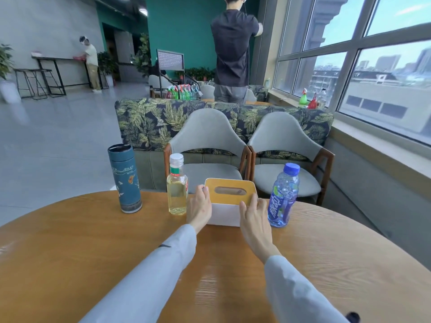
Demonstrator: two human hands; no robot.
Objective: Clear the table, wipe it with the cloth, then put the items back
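A white tissue box with a wooden lid (229, 191) stands near the far edge of the round wooden table (70, 241). My left hand (198, 207) grips its left side and my right hand (254, 217) grips its right side. Left of the box stands a clear bottle of yellow liquid (177, 185), touching my left hand or very close to it. Further left stands a dark blue flask (125, 179). A blue-capped drink bottle (283, 197) stands right of the box, beside my right hand. No cloth is in view.
Two grey chairs (210, 145) (283, 148) face the table's far side, with a leaf-patterned sofa (144, 122) behind them. A person (233, 50) stands beyond the sofa by the windows, and another (92, 64) at a high table far left. Spray bottles (307, 100) sit on the sill.
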